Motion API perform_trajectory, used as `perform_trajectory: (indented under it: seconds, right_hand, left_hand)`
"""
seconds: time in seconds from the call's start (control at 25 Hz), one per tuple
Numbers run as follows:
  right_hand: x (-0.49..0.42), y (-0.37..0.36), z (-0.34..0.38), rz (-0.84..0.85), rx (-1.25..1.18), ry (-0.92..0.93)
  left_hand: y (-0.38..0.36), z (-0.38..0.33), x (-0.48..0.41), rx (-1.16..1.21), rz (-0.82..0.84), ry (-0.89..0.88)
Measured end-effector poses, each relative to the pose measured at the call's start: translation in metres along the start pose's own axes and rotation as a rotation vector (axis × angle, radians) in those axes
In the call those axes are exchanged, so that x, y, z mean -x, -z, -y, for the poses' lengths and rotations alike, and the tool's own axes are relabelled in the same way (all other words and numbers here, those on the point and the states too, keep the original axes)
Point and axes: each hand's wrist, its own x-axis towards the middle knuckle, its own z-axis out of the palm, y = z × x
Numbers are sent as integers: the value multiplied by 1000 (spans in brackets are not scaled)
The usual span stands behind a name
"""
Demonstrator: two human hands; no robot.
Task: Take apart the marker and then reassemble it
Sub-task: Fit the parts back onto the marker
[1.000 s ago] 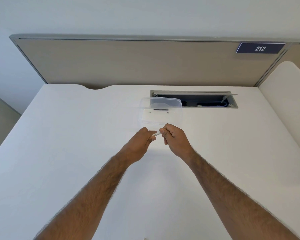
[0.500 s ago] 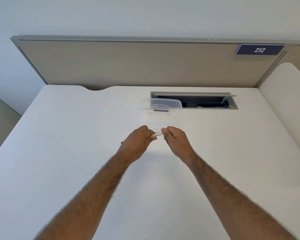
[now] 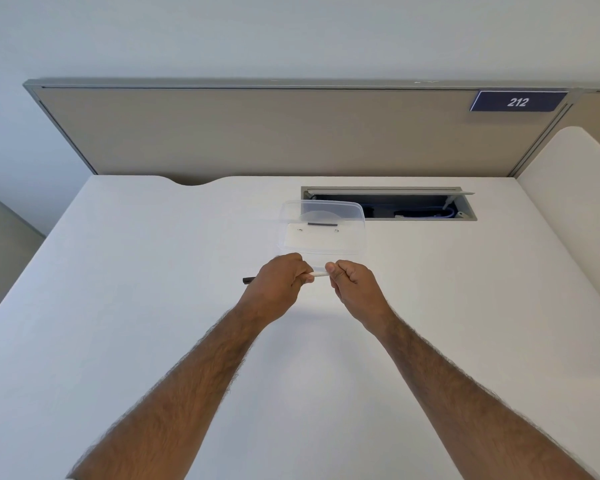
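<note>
Both hands hold a slim marker level above the white desk [image 3: 153, 341]. A short stretch of its white barrel [image 3: 319, 274] shows between the two hands. My left hand [image 3: 278, 282] is closed around the left part, and a dark end [image 3: 248, 280] sticks out past its left side. My right hand [image 3: 354, 285] pinches the right end of the barrel with thumb and fingers. The rest of the marker is hidden inside the fists.
A clear plastic container [image 3: 323, 230] sits just beyond the hands, with a small dark strip [image 3: 322, 224] and two tiny pieces inside. Behind it is an open cable slot [image 3: 388, 204] in the desk. A beige partition [image 3: 274, 133] with a "212" sign [image 3: 518, 102] closes the far edge.
The hands have drawn slightly apart, so more white barrel shows between them. The dark end now sticks out to the left of my left hand.
</note>
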Motion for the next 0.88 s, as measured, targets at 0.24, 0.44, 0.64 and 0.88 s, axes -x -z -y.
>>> perform_trajectory:
  seconds: [0.24, 0.44, 0.64, 0.88]
  right_hand:
    - [0, -1, 3, -2, -24, -14]
    - [0, 0, -3, 36, 28, -18]
    - [-4, 6, -4, 46, 165, 75]
    - [-3, 8, -4, 68, 172, 84]
  left_hand:
    - [3, -2, 0, -23, -7, -19]
    - [-2, 2, 3, 13, 6, 31]
    - [-2, 9, 6, 48, 61, 28]
    - [0, 10, 3, -7, 11, -17]
